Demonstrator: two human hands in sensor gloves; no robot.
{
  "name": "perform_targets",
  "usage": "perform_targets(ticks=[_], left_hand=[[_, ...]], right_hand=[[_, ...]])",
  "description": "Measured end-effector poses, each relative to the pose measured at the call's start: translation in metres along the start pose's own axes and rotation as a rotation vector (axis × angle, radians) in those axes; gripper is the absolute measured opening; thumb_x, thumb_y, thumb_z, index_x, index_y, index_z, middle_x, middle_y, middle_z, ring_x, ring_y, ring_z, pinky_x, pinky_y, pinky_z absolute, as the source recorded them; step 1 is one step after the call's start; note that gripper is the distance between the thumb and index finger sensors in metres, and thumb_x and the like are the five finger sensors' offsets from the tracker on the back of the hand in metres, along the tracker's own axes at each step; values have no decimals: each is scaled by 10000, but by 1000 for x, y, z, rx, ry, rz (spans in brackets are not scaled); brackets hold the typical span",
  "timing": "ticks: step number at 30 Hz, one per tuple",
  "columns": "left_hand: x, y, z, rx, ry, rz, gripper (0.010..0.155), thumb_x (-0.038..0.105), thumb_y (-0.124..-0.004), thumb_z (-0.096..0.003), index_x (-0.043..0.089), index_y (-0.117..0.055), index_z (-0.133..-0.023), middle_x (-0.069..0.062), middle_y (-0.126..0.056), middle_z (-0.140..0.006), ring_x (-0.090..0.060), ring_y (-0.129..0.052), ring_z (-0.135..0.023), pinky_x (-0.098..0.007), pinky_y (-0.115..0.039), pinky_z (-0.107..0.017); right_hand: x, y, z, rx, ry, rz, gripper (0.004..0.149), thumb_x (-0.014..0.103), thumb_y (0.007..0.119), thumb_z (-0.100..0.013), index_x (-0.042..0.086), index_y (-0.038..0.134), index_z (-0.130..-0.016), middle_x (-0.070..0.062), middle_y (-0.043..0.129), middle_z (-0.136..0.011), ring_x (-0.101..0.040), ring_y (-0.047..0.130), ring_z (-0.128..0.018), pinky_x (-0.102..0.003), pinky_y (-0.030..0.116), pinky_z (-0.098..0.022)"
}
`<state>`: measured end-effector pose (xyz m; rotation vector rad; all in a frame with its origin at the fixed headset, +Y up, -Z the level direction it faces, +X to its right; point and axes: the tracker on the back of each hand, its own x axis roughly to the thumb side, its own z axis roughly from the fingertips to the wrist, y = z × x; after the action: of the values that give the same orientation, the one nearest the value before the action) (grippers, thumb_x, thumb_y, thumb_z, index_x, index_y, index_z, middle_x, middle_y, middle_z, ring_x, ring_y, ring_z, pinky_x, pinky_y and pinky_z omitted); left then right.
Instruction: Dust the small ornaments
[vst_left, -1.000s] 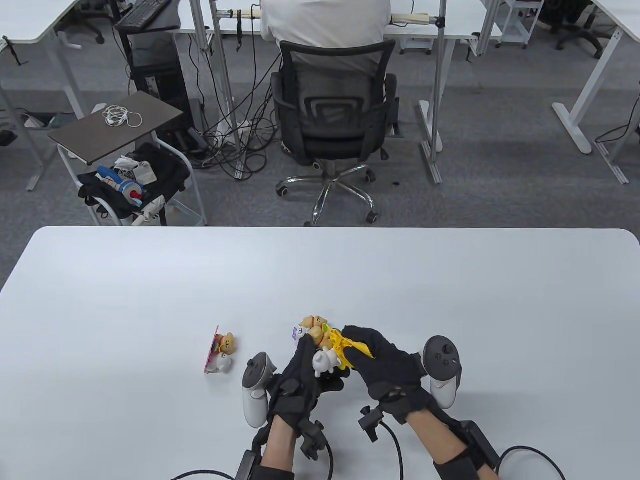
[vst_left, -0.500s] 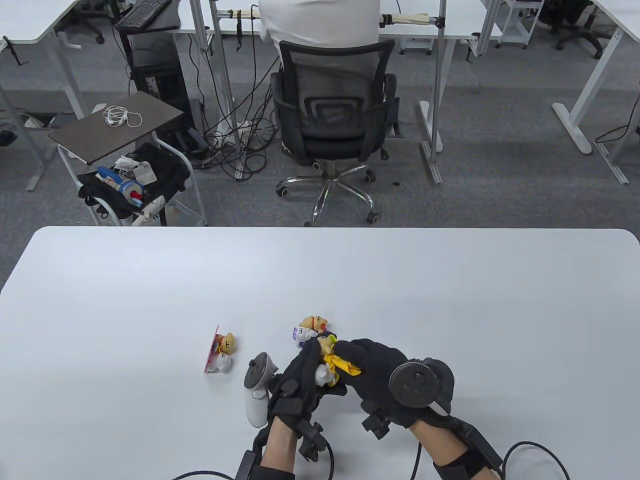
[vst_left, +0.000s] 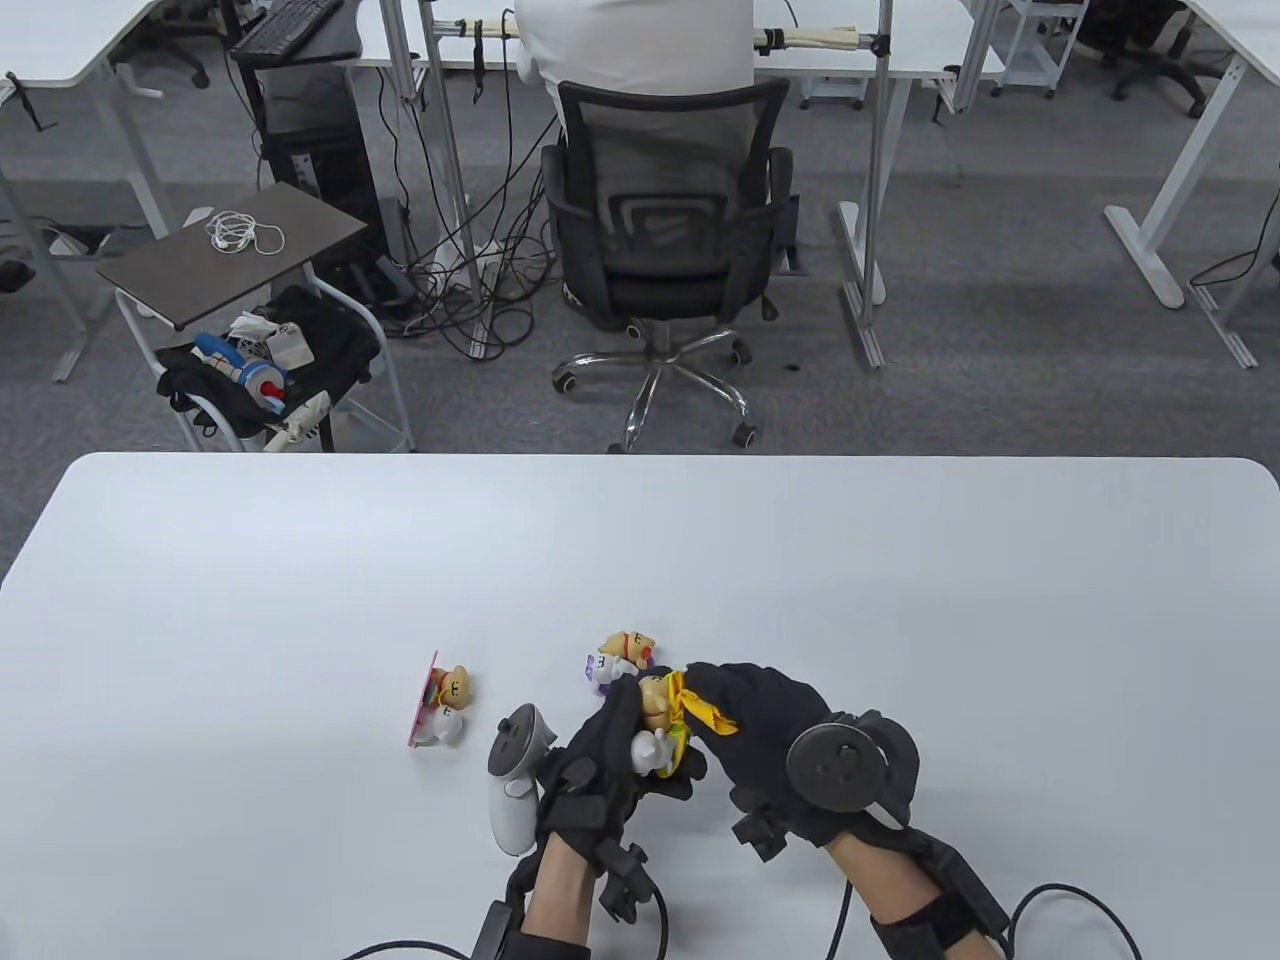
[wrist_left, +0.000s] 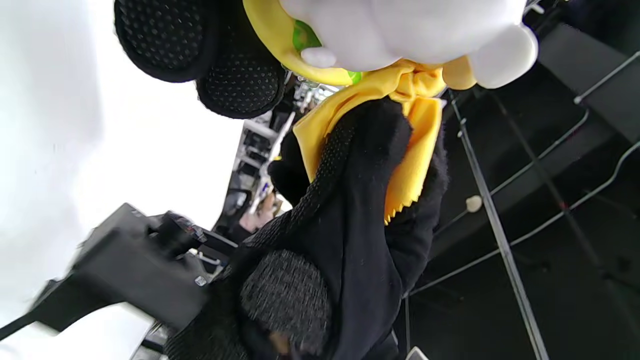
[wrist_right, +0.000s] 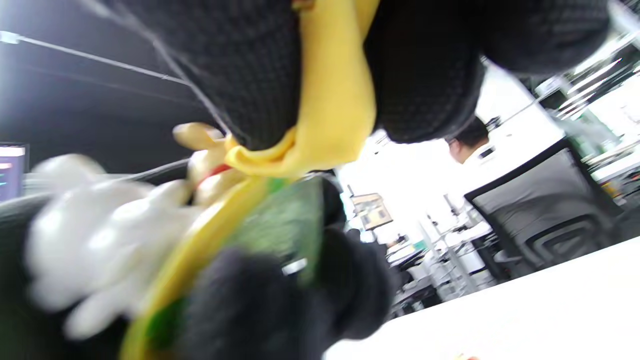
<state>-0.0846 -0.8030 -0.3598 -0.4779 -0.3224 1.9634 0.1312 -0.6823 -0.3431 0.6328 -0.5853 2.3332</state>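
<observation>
My left hand (vst_left: 610, 745) grips a small bear ornament (vst_left: 655, 725) with a white body and a yellow-green base, lifted off the white table (vst_left: 300, 560). My right hand (vst_left: 760, 725) pinches a yellow cloth (vst_left: 700, 710) and presses it against the ornament's head. In the left wrist view the ornament's white body (wrist_left: 400, 30) fills the top, with the cloth (wrist_left: 415, 140) over my right fingers (wrist_left: 360, 200). The right wrist view shows the cloth (wrist_right: 335, 100) and the blurred ornament (wrist_right: 100, 235). A second bear ornament (vst_left: 445, 705) with a pink base lies at left. A third (vst_left: 620, 655) lies just beyond my hands.
Beyond the table's far edge stand a black office chair (vst_left: 665, 230) with a seated person, a small cart (vst_left: 240, 300) at the left, and white desks. Cables trail from both wrists at the near edge.
My right hand has rolled over so its tracker faces up, and the cloth has slid along the ornament's head. The left hand has kept its hold almost in place.
</observation>
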Motion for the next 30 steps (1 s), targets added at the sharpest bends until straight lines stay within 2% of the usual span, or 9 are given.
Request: perform_targets(ticks=[3, 5, 7, 9, 15, 19, 20, 27, 30], left_hand=[[2, -1, 2, 57, 29, -72, 721, 765, -435, -544, 359, -413, -1140, -183, -556, -1099, -314, -853, -751, -427, -773, -534], [4, 0, 3, 97, 61, -176, 750, 773, -397, -523, 350, -420, -1142, -201, -531, -1094, -332, -831, -740, -436, -757, -522], [6, -3, 3, 113, 63, -251, 765, 771, -364, -508, 345, -437, -1139, -212, -538, -1081, -335, -835, -719, -432, -761, -502], [8, -6, 4, 129, 79, -293, 780, 753, -346, -501, 311, -462, -1133, -254, -563, -1052, -347, -848, -686, -441, -766, -474], [9, -5, 5, 158, 83, -396, 740, 725, -384, -523, 303, -543, -1110, -265, -645, -1026, -354, -890, -636, -443, -789, -436], [14, -4, 5, 175, 54, -411, 727, 720, -384, -528, 314, -547, -1109, -248, -632, -1042, -358, -874, -655, -449, -777, -454], [15, -4, 5, 170, 37, -427, 714, 710, -387, -533, 317, -558, -1103, -244, -641, -1041, -356, -877, -654, -450, -778, -453], [18, -1, 6, 144, -15, -381, 636, 680, -442, -557, 356, -670, -1054, -187, -704, -1037, -335, -892, -658, -452, -786, -460], [15, 0, 5, 128, -6, -349, 636, 682, -439, -560, 356, -658, -1060, -181, -697, -1046, -334, -891, -666, -449, -788, -465]], right_hand=[[2, -6, -1, -1, -41, -230, 489, 351, 910, -451, 191, 834, -906, -103, 894, -779, -266, 965, -552, -469, 832, -419], [14, -5, -2, 47, -50, -280, 494, 338, 906, -457, 199, 828, -925, -108, 873, -806, -299, 937, -612, -518, 799, -473], [25, 1, -2, 135, -74, -135, 487, 357, 908, -458, 227, 839, -922, -94, 863, -834, -322, 901, -702, -546, 768, -520], [27, 3, 2, 76, -87, 17, 482, 396, 893, -452, 271, 832, -913, -51, 846, -824, -279, 892, -708, -530, 761, -541], [10, -3, -1, 33, 15, 6, 469, 357, 886, -464, 200, 847, -905, -102, 873, -778, -308, 909, -643, -528, 770, -503], [6, 0, -3, 150, -34, -265, 477, 376, 917, -457, 206, 862, -899, -98, 877, -780, -315, 908, -664, -542, 768, -516], [8, 3, -3, 169, 0, -248, 476, 368, 926, -453, 204, 865, -896, -102, 872, -782, -322, 899, -674, -554, 756, -524], [-21, -4, -5, 87, 103, -170, 468, 369, 897, -458, 209, 860, -896, -95, 892, -765, -306, 922, -647, -536, 768, -519], [-26, -2, -6, 84, 102, -422, 474, 368, 897, -462, 194, 858, -901, -106, 905, -763, -316, 934, -643, -536, 780, -514]])
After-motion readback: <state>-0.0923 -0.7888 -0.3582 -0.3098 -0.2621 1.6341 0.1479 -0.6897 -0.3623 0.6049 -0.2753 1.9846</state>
